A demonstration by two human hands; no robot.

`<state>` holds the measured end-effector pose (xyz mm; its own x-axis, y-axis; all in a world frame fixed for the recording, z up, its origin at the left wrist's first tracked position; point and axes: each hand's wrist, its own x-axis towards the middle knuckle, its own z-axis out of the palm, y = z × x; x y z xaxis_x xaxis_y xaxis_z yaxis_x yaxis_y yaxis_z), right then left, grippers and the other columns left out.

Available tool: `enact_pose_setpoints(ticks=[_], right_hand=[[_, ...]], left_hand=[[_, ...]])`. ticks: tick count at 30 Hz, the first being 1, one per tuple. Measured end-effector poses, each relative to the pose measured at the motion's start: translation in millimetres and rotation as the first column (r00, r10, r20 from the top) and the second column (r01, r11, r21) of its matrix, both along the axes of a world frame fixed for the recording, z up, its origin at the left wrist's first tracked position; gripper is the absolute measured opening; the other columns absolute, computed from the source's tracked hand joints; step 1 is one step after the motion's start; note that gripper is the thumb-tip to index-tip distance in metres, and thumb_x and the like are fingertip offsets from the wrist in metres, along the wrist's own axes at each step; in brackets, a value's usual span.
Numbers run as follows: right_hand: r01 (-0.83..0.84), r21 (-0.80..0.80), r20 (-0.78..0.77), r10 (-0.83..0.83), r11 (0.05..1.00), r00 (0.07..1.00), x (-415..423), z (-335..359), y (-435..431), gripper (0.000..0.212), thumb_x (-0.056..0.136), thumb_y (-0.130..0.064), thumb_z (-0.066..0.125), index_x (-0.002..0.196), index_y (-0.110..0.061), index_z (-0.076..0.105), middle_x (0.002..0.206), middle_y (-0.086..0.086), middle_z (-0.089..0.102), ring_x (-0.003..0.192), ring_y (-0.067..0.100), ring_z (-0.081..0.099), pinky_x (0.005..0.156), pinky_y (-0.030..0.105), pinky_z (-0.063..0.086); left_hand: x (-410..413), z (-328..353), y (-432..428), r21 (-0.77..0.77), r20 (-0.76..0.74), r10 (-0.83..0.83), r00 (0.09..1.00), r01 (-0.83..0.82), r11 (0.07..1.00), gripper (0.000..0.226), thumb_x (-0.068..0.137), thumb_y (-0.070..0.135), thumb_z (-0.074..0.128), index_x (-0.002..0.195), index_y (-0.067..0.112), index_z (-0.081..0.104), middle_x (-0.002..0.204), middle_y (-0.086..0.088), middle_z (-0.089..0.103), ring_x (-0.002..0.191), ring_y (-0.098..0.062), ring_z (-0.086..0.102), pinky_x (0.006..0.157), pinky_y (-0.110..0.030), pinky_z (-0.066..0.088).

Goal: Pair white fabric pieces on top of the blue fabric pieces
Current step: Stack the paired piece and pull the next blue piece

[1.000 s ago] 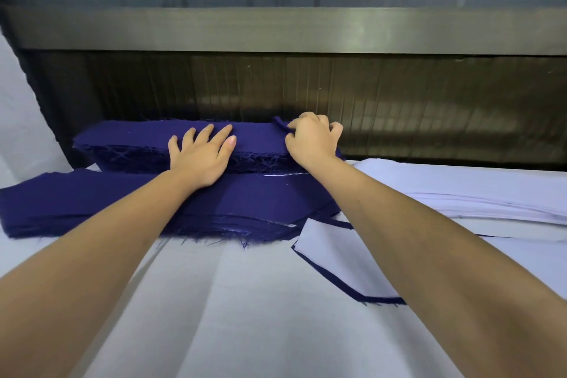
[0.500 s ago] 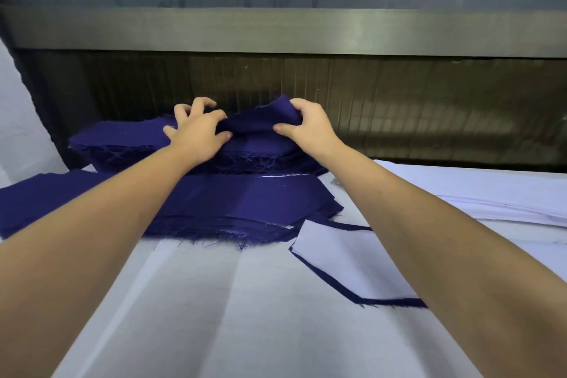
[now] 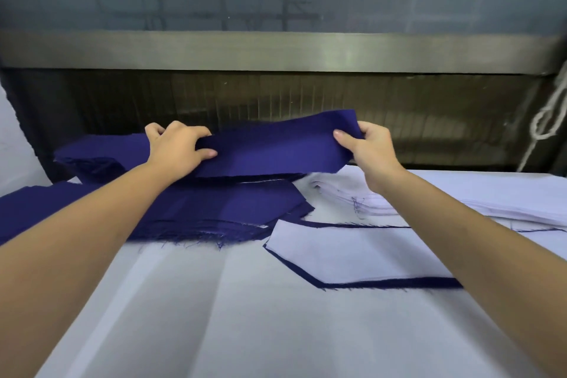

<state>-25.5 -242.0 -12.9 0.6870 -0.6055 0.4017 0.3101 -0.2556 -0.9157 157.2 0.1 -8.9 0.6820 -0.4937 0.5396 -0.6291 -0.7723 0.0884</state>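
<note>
A long blue piece (image 3: 276, 144) hangs in the air at the far side of the tabletop (image 3: 245, 316), just above the blue stack (image 3: 101, 150). The left hand (image 3: 178, 147) grips its left end and the right hand (image 3: 368, 150) pinches its right end, thumb on the near face. It looks like light, limp woven cloth. It bows a little between the grips, so holding both short ends should keep it spread. It is matte and unlikely to slip, but its raw edges are frayed and could snag or shed threads.

To the right lies the white stack (image 3: 460, 193), flat, thin and crisp-edged; a corner is probably the best place to lift one. A finished pair (image 3: 352, 255), white on blue, lies near right, a blue rim showing round it.
</note>
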Motion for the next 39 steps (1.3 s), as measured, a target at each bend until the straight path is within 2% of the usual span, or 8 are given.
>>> enact_pose_setpoints(ticks=[5, 8, 12, 17, 21, 29, 35, 39], right_hand=[[0.152, 0.06, -0.127, -0.144, 0.987, 0.981, -64.3, -12.6, -45.9, 0.011, 0.09, -0.006, 0.06, 0.082, -0.012, 0.065, 0.08, 0.0, 0.067, 0.073, 0.013, 0.064, 0.065, 0.027, 0.055], [0.228, 0.078, -0.193, -0.21, 0.971, 0.959, -99.4, -20.9, -66.6, 0.004, 0.089, -0.003, 0.06, 0.089, -0.003, 0.064, 0.086, 0.007, 0.066, 0.079, 0.02, 0.062, 0.073, 0.033, 0.053], [0.296, 0.063, -0.253, -0.272, 0.953, 0.928, -139.5, -27.8, -85.2, 0.008, 0.09, -0.002, 0.059, 0.096, -0.001, 0.063, 0.088, 0.01, 0.065, 0.073, 0.02, 0.061, 0.061, 0.03, 0.051], [0.342, -0.055, -0.347, -0.339, 0.938, 0.875, -180.9, -31.3, -104.2, 0.008, 0.09, -0.006, 0.059, 0.097, -0.008, 0.063, 0.081, 0.006, 0.063, 0.07, 0.019, 0.059, 0.061, 0.032, 0.049], [0.374, -0.15, -0.381, -0.403, 0.915, 0.832, -211.7, -33.3, -119.2, 0.009, 0.088, -0.004, 0.061, 0.095, -0.009, 0.064, 0.076, 0.006, 0.059, 0.063, 0.018, 0.052, 0.052, 0.027, 0.043], [0.41, -0.272, -0.455, -0.492, 0.87, 0.742, -252.0, -39.8, -135.9, 0.006, 0.086, -0.006, 0.064, 0.08, -0.006, 0.063, 0.071, 0.011, 0.056, 0.057, 0.024, 0.044, 0.049, 0.029, 0.038], [0.413, -0.328, -0.464, -0.526, 0.85, 0.713, -261.1, -43.9, -138.3, 0.01, 0.081, -0.006, 0.07, 0.074, -0.01, 0.063, 0.061, 0.003, 0.056, 0.051, 0.018, 0.047, 0.047, 0.025, 0.033], [0.401, -0.431, -0.458, -0.579, 0.809, 0.675, -261.8, -46.3, -140.3, 0.01, 0.077, -0.008, 0.073, 0.073, -0.007, 0.064, 0.066, 0.007, 0.061, 0.06, 0.021, 0.052, 0.054, 0.028, 0.037]], left_hand=[[-14.6, -0.7, -6.2, 0.046, -0.076, -0.019, 0.997, 0.023, 0.999, 0.013, 0.088, 0.046, 0.059, 0.089, 0.033, 0.061, 0.092, 0.011, 0.056, 0.098, -0.016, 0.046, 0.086, -0.036, 0.017], [-28.4, 1.1, -15.7, 0.064, -0.111, -0.081, 0.991, 0.088, 0.994, 0.02, 0.09, 0.048, 0.054, 0.074, 0.035, 0.056, 0.083, 0.012, 0.057, 0.087, -0.012, 0.045, 0.078, -0.031, 0.013], [-52.8, 2.4, -33.9, 0.072, -0.163, -0.243, 0.956, 0.258, 0.964, 0.016, 0.094, 0.039, 0.052, 0.083, 0.029, 0.057, 0.084, 0.006, 0.062, 0.082, -0.016, 0.052, 0.081, -0.032, 0.027], [-88.2, 7.8, -49.6, 0.093, -0.284, -0.375, 0.882, 0.415, 0.905, 0.017, 0.094, 0.035, 0.052, 0.087, 0.022, 0.06, 0.086, 0.001, 0.063, 0.08, -0.017, 0.057, 0.076, -0.041, 0.047], [-111.9, 15.0, -59.3, 0.085, -0.358, -0.442, 0.823, 0.5, 0.862, 0.017, 0.092, 0.035, 0.056, 0.085, 0.022, 0.064, 0.087, 0.007, 0.063, 0.083, -0.009, 0.057, 0.074, -0.029, 0.046], [-143.2, 3.6, -74.7, 0.061, -0.48, -0.481, 0.734, 0.574, 0.816, 0.019, 0.088, 0.033, 0.063, 0.072, 0.022, 0.062, 0.066, 0.013, 0.059, 0.06, 0.007, 0.054, 0.055, -0.008, 0.038], [-150.1, -15.1, -72.1, 0.056, -0.536, -0.449, 0.715, 0.561, 0.826, 0.013, 0.086, 0.031, 0.067, 0.075, 0.024, 0.064, 0.079, 0.005, 0.067, 0.075, -0.009, 0.061, 0.068, -0.024, 0.046], [-150.0, -20.8, -66.2, 0.055, -0.528, -0.437, 0.728, 0.543, 0.838, 0.009, 0.086, 0.027, 0.068, 0.079, 0.029, 0.062, 0.088, 0.007, 0.065, 0.083, -0.009, 0.06, 0.069, -0.019, 0.043]])
